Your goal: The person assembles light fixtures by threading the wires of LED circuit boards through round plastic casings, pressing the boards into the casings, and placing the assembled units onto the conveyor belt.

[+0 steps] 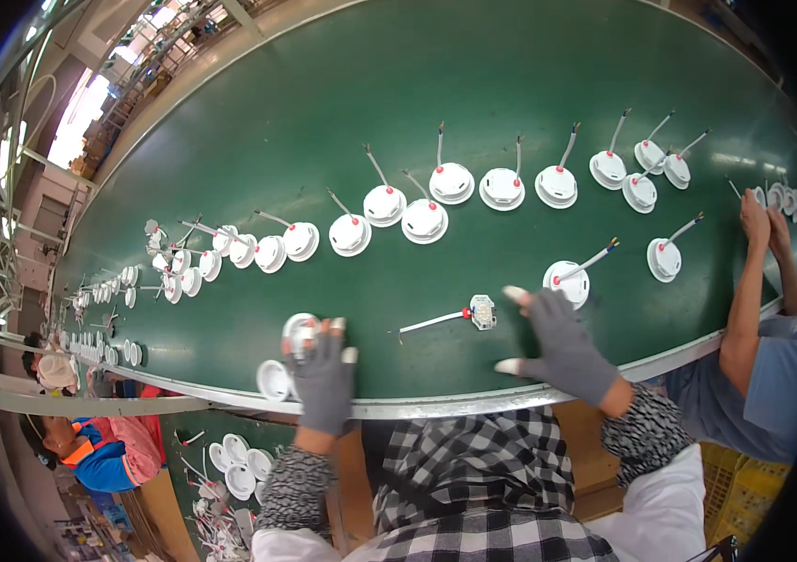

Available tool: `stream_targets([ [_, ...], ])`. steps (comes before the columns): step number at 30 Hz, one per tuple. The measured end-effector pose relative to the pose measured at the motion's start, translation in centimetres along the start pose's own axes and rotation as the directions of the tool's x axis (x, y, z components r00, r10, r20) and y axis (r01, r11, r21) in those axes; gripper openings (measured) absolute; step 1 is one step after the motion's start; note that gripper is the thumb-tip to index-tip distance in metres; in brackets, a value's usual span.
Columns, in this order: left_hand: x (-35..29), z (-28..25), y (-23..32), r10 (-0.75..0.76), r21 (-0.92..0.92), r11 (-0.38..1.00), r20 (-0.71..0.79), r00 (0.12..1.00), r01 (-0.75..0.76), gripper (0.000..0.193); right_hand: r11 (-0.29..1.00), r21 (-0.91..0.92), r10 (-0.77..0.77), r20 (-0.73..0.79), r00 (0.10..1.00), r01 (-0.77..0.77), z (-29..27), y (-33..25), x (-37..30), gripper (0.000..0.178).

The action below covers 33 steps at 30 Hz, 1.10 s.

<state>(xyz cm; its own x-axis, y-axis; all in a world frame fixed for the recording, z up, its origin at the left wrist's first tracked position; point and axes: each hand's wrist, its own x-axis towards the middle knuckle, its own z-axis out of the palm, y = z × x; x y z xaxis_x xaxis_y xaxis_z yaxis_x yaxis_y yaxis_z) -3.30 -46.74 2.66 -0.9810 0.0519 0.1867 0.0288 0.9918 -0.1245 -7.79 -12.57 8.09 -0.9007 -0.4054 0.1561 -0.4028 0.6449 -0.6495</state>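
Housing (293, 330), round and white, lies near the counter's (417, 365) front edge under the left hand (324, 379), grip unclear from here; probably light, stiff, best pinched by its rim. The right hand (569, 348) spreads empty.

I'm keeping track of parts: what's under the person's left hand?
A round white part shows partly past the left hand, and a white disc lies left of its palm. Whatever lies directly beneath the palm is covered.

A round white housing (295, 328) and white cup (273, 380) sit close together on the green counter (417, 367); rightward lies a whitish board (483, 313), red-collared cable (432, 322) pointing left.
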Motion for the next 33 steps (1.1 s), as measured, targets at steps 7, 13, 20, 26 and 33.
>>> stream_targets([
  [7, 1.4, -5.7, -2.0, -0.059, -0.245, 0.969, -0.076, 0.995, 0.039, 0.049, 0.985, -0.113, -0.114, 0.120, 0.986, 0.128, 5.0, 2.0, 5.5, 0.059],
  [13, 2.4, -7.6, 7.5, 0.320, -0.669, 0.708, 0.020, 0.947, -0.226, 0.037, 0.879, 0.012, -0.469, 0.204, 0.860, 0.477, 3.8, -0.9, 4.9, 0.053],
  [20, -2.3, -7.4, 7.7, 0.283, -0.933, 0.297, 0.291, 0.914, 0.205, 0.027, 0.660, 0.681, -0.167, 0.544, 0.823, -0.316, 2.9, -0.6, 1.7, 0.048],
  [26, -5.1, -7.4, 7.2, 0.408, -0.881, 0.140, 0.468, 0.784, 0.453, 0.023, 0.352, 0.676, -0.075, 0.710, 0.700, -0.647, 4.7, -3.7, -0.9, 0.025],
  [33, -7.4, -5.4, 4.6, 0.385, -0.911, 0.164, 0.413, 0.825, 0.379, 0.024, 0.330, 0.783, 0.318, 0.434, 0.843, -0.527, 5.2, -5.1, -3.4, 0.022],
])
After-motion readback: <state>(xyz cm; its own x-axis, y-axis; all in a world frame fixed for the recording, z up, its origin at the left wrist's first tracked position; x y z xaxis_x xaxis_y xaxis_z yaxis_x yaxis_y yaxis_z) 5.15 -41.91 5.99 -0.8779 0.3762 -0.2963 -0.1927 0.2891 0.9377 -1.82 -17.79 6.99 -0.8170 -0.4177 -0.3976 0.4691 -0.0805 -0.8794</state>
